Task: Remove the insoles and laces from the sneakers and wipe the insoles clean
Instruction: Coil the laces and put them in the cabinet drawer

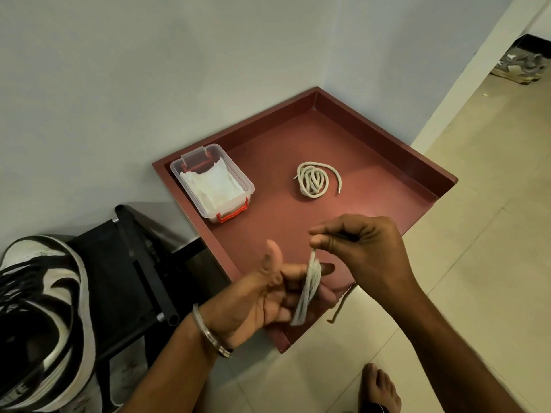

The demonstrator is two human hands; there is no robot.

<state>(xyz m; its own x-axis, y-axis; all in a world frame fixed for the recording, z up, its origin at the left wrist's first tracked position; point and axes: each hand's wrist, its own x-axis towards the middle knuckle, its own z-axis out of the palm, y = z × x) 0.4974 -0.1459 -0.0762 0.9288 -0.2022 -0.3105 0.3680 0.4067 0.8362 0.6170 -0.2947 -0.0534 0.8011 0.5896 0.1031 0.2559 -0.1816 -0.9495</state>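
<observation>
Pale cream floor tiles (465, 222) meet a plain grey-white wall (149, 70) at a corner, and a shallow square dark-red tray (384, 138) sits on the floor pushed into that corner. Over the tray's near edge, the left hand (268, 296) is turned palm-up with its thumb raised, and a cream woven shoelace (308, 289) is looped in several turns round its extended fingers, blurred by motion. Just above those loops the right hand (360, 242) pinches the lace's upper end between thumb and fingertips; a loose tail (343, 305) hangs below the hands, past the tray's edge, over the tiles. Beyond the hands, in the middle of the tray, lies a second cream shoelace wound into a neat coil (316, 180). To the far left of it, a clear plastic box with red clasps (213, 183) holds white wipes. Left of the gripping hands, a black-and-white sneaker with black laces (44, 317) rests on a black folding stool (134, 269). A bare foot (380, 389) stands on the tiles below the right forearm.
</observation>
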